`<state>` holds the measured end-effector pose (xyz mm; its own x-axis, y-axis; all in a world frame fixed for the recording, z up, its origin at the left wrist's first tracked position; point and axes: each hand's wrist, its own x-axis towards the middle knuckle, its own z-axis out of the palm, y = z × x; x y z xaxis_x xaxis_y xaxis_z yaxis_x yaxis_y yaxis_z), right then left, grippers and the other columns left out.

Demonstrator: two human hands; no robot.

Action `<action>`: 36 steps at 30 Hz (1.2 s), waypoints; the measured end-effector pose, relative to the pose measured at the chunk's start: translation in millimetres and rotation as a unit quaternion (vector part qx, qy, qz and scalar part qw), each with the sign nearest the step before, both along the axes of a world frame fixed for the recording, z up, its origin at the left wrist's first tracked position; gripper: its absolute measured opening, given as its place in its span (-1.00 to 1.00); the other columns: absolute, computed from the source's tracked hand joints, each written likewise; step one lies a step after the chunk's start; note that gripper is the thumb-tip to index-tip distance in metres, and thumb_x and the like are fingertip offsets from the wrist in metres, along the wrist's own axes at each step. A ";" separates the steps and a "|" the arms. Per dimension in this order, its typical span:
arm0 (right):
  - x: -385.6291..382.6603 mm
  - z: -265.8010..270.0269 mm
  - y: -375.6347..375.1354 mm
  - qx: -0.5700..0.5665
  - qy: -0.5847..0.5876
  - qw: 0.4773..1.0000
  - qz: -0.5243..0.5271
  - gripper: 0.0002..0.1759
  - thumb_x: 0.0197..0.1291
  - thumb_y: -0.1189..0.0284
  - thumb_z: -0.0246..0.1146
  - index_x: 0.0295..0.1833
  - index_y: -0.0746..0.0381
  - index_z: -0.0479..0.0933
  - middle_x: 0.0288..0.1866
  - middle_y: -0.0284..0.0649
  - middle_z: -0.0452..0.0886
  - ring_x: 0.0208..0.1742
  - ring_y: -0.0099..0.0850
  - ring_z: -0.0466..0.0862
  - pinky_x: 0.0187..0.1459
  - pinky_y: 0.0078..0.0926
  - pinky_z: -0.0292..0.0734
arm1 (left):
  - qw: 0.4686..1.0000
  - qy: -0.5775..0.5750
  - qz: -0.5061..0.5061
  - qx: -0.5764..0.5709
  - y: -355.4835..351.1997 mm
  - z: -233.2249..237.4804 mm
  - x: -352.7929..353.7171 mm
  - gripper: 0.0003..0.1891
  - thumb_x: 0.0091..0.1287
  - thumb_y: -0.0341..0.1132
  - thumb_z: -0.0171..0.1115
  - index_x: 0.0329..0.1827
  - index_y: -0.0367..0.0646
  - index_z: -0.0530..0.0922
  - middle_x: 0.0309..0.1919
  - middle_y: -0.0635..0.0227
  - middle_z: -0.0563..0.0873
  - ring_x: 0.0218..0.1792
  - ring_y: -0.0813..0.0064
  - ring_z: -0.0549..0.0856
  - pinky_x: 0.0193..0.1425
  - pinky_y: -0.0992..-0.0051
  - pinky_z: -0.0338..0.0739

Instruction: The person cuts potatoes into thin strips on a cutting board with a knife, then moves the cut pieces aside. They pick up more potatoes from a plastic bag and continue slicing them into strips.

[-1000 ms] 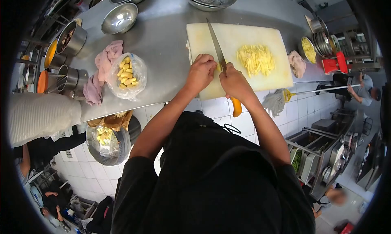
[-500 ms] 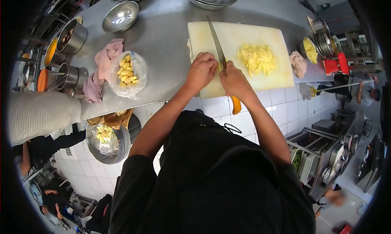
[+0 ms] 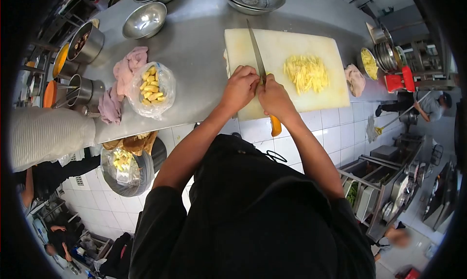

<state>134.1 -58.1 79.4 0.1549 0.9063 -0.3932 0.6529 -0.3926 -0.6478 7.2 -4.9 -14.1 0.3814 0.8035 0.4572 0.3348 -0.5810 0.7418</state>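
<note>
Head view. A clear plastic bag (image 3: 168,88) sits on the steel table (image 3: 197,45), left of the cutting board (image 3: 311,40), and contains peeled yellow pieces (image 3: 152,87). At the right end of the table, a bowl (image 3: 362,61) contains yellow shreds (image 3: 370,64). At the far left, a steel pot (image 3: 93,44) contains dark pieces. Below the table's near left edge, a lined bin (image 3: 140,181) contains pale yellow scraps (image 3: 121,158).

The right hand (image 3: 276,97) is closed around the knife (image 3: 256,48) at the blade's near end; the orange handle (image 3: 276,127) projects on the near side. The blade points far, over the left part of the board. The left hand (image 3: 240,87) has curled fingers bunched beside the blade's left face; what they hold, if anything, cannot be determined. Yellow strips (image 3: 306,74) lie heaped on the board, right of the knife.
</note>
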 end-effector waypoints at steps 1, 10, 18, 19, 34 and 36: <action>1.1 3.5 -0.7 -0.010 0.003 1.000 -0.002 -0.67 0.47 0.38 0.03 0.06 0.49 0.38 -0.39 0.21 0.71 -0.53 -0.02 0.77 -0.33 -0.11 0.74 | 1.000 -0.002 0.000 0.002 -0.9 -0.2 -0.2 -0.89 0.21 -0.57 0.42 -0.21 -0.25 0.77 -0.15 0.30 0.71 -0.05 0.17 0.67 0.06 0.29 0.63; 1.5 -0.2 -1.0 -0.004 0.005 1.000 0.002 -0.66 0.47 0.38 0.02 0.06 0.51 0.40 -0.40 0.19 0.71 -0.56 -0.05 0.76 -0.36 -0.13 0.72 | 1.000 -0.009 0.003 0.010 -1.7 -0.3 0.6 -0.87 0.20 -0.59 0.40 -0.21 -0.24 0.77 -0.16 0.30 0.70 -0.06 0.18 0.67 0.06 0.30 0.63; 0.6 10.7 -5.8 -0.002 -0.004 1.000 0.001 -0.69 0.45 0.39 0.03 0.01 0.49 0.39 -0.36 0.24 0.71 -0.57 -0.05 0.74 -0.38 -0.13 0.72 | 1.000 -0.012 0.002 0.018 -2.4 0.5 1.1 -0.88 0.19 -0.58 0.41 -0.23 -0.25 0.78 -0.18 0.29 0.70 -0.08 0.19 0.67 0.03 0.28 0.64; 4.8 -16.5 -5.1 0.031 -0.027 0.999 0.011 -0.68 0.45 0.39 0.03 0.03 0.50 0.39 -0.35 0.23 0.71 -0.58 -0.05 0.74 -0.38 -0.14 0.72 | 1.000 -0.012 -0.001 0.016 -1.7 -1.7 0.6 -0.87 0.20 -0.58 0.41 -0.21 -0.25 0.78 -0.17 0.29 0.70 -0.07 0.18 0.67 0.03 0.29 0.64; 14.4 33.1 -7.3 -0.039 0.026 0.999 -0.023 -0.57 0.46 0.37 0.03 0.24 0.49 0.42 -0.30 0.13 0.72 -0.58 -0.18 0.73 -0.46 -0.22 0.67 | 1.000 -0.027 0.007 -0.003 1.4 -2.3 1.1 -0.91 0.25 -0.53 0.42 -0.21 -0.25 0.78 -0.15 0.29 0.70 -0.05 0.21 0.68 0.05 0.30 0.65; 14.3 34.9 -9.6 -0.037 0.022 0.998 -0.038 -0.57 0.46 0.37 0.03 0.25 0.48 0.42 -0.31 0.12 0.72 -0.58 -0.19 0.72 -0.45 -0.23 0.67 | 1.000 0.004 -0.006 -0.007 3.3 2.5 1.2 -0.90 0.27 -0.51 0.43 -0.18 -0.24 0.79 -0.12 0.30 0.71 -0.04 0.21 0.69 0.06 0.31 0.65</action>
<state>148.5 -67.7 114.3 0.2025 0.8606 -0.4673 0.5905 -0.4880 -0.6427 8.4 -1.6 -11.5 0.3944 0.8052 0.4428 0.3335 -0.5744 0.7476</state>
